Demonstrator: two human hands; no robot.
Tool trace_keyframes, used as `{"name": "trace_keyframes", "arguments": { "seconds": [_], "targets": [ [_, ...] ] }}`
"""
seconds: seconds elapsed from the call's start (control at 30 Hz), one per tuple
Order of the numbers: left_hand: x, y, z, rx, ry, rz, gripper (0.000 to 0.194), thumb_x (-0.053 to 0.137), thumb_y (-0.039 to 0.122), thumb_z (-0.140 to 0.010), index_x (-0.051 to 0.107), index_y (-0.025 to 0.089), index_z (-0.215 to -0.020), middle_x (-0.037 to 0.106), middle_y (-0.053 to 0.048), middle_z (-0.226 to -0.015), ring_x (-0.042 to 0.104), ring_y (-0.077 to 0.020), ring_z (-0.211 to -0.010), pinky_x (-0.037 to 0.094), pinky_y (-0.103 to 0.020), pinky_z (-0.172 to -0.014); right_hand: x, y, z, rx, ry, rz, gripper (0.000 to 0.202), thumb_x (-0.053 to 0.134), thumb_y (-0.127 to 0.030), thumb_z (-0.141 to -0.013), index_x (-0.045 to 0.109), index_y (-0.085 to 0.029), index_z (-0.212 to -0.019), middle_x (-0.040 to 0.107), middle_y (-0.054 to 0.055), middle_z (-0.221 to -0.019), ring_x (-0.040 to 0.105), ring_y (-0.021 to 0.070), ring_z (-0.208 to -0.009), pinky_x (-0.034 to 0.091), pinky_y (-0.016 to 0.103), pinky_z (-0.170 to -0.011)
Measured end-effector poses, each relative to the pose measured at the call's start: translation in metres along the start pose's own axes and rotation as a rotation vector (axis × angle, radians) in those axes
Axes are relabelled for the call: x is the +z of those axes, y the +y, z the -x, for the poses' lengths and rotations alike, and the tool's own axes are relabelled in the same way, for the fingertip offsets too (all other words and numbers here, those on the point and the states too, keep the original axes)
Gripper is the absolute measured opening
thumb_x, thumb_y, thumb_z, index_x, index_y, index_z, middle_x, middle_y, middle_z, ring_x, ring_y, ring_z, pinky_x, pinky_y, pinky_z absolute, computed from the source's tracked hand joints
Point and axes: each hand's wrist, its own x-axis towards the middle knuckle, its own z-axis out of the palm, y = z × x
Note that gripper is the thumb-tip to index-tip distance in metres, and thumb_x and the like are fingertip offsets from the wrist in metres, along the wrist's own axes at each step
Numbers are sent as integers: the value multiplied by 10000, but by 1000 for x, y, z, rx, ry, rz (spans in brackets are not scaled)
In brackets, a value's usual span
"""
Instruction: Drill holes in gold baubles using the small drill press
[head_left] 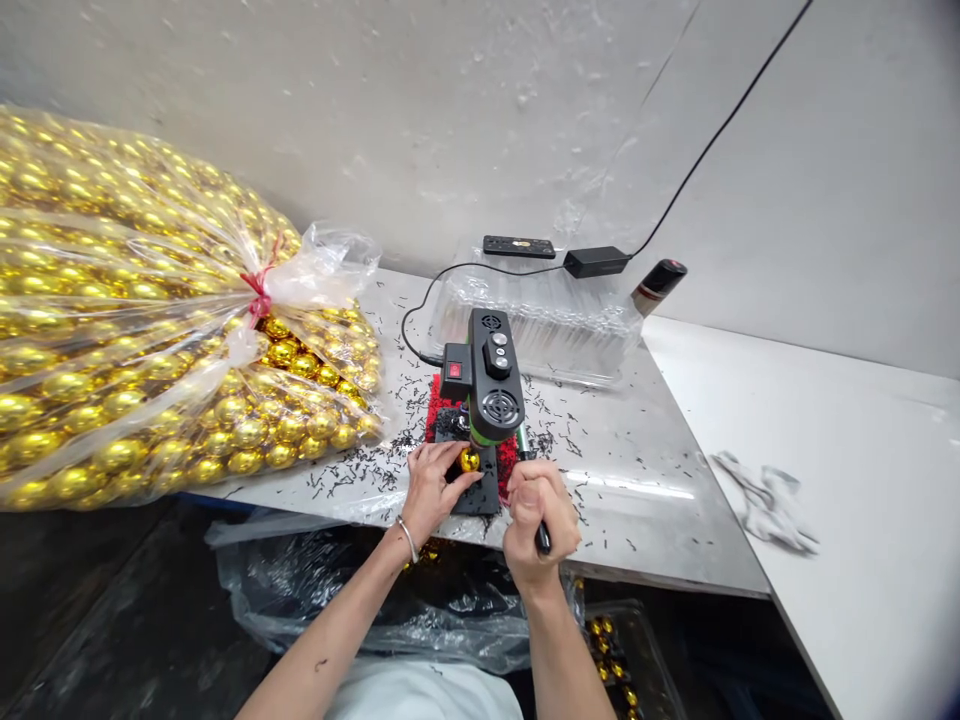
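Under the head of a small black bench drill (495, 375) sits a shiny gold ball (469, 460) on the black base plate (478, 498). My left hand (436, 488) pinches that ball between thumb and fingers from the left side. A silver bangle circles the left wrist. My right hand (541, 520) is wrapped around the black-ended lever handle (543, 540) to the right of the drill. A red mat (507, 462) covered in black shavings shows beneath the machine.
A large clear bag of gold balls (150, 330), tied with red string, fills the left. Behind the drill are a clear plastic tray (555, 345), a power adapter (596, 262) and a dark-capped bottle (658, 285). White gloves (769, 500) lie right. Below are a plastic-lined container (322, 590) and a tray of balls.
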Motion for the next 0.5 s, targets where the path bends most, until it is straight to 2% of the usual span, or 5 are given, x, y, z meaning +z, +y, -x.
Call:
{"name": "trace_keyframes", "arguments": {
  "seconds": [0.2, 0.33, 0.5],
  "targets": [
    [4, -7, 2, 34, -4, 2, 343, 692, 380, -855, 676, 204, -1149, 708, -97, -1121, 603, -268, -1054, 382, -467, -995, 0, 11, 15, -10, -24, 10, 289, 404, -142, -949, 424, -202, -667, 479, -8, -665, 486, 115, -625, 417, 266, -569],
    [4, -6, 2, 18, -11, 0, 339, 681, 380, -864, 671, 214, -1159, 710, -90, -1111, 597, -263, -1048, 379, -464, -989, 2, 27, 32, -73, -31, 57, 314, 366, -212, -982, 445, -202, -678, 519, 2, -701, 519, 122, -649, 488, 321, -678],
    [4, -5, 3, 16, 4, 15, 339, 699, 368, -848, 680, 211, -1148, 711, -92, -1113, 587, -272, -1063, 397, -455, -967, 9, 40, 48, -73, 57, 41, 342, 344, -247, -994, 437, -206, -667, 515, -1, -712, 524, 118, -632, 526, 371, -737]
  ]
}}
